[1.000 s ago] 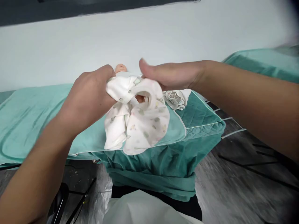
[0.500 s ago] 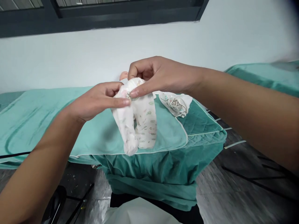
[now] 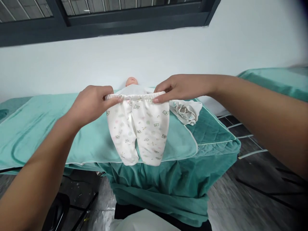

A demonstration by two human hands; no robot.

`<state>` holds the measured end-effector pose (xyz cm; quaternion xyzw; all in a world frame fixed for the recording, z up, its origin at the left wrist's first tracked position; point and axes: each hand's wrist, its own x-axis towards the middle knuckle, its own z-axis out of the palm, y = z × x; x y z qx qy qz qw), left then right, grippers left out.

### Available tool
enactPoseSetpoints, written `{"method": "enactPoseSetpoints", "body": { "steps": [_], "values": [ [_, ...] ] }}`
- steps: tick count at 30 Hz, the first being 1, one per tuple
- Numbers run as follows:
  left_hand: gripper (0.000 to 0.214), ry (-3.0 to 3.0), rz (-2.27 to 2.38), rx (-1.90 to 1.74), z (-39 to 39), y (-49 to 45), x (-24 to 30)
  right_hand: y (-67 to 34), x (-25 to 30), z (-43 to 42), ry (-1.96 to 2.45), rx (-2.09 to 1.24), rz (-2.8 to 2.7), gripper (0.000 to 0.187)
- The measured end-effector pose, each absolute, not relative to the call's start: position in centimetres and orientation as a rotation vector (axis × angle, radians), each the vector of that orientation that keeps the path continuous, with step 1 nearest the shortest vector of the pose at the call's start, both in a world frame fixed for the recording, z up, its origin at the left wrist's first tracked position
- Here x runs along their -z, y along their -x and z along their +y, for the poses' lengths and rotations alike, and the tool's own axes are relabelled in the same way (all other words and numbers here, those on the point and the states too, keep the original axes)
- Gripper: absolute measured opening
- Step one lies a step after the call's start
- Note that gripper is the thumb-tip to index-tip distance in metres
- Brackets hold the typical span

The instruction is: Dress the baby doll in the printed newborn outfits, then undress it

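Note:
A pair of white baby pants (image 3: 149, 128) with small printed figures hangs upright in front of me, legs downward. My left hand (image 3: 92, 102) pinches the left end of its elastic waistband. At the right part of the waistband, my right hand (image 3: 174, 88) grips the cloth between thumb and fingers. Behind the pants lies a baby doll; its head (image 3: 131, 81) and some white clothing (image 3: 131, 89) show above the waistband, and the rest of it is hidden. Right of the pants is a bunched white printed garment (image 3: 186, 111).
A light green cloth (image 3: 86, 144) covers the bed, over a darker green quilted cover (image 3: 216, 133) that hangs down the front. A white wall (image 3: 96, 64) and dark window frame (image 3: 132, 21) stand behind. Another green-covered bed (image 3: 281, 81) is at the right. A black chair (image 3: 57, 208) stands at lower left.
My hands have moved apart along the waistband, so the pants went from bunched and turned to spread flat facing me. More of the doll's head shows.

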<state>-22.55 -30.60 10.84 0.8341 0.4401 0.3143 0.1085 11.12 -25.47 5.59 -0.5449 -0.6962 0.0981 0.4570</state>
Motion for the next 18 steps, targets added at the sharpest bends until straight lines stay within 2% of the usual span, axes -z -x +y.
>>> {"method": "enactPoseSetpoints", "body": {
  "steps": [3,6,9,12,14,18],
  "values": [
    [0.040,-2.267,1.174,-1.303,-30.4,21.9,-9.9,-8.5,-9.6,-29.2,1.115,-0.761,-2.099,0.046],
    [0.038,-1.959,0.853,-1.530,-30.3,20.4,-8.7,-5.3,-11.9,-31.4,0.864,-0.959,-1.976,0.047],
    [0.051,-1.843,0.768,-1.459,-30.8,18.6,-7.1,-2.8,-12.3,-31.6,0.656,-1.046,-1.731,0.039],
    [0.048,-1.723,0.901,-1.239,-31.4,17.1,-4.9,-1.6,-11.3,-30.4,0.569,-1.058,-1.620,0.023],
    [0.044,-1.566,0.963,-1.232,-31.1,16.6,-3.2,-1.3,-9.9,-29.2,0.581,-1.049,-1.617,0.016],
    [0.041,-1.329,1.152,-1.513,-27.3,17.8,1.2,-1.6,-5.3,-25.8,0.696,-1.055,-1.716,0.048]
  ]
}}
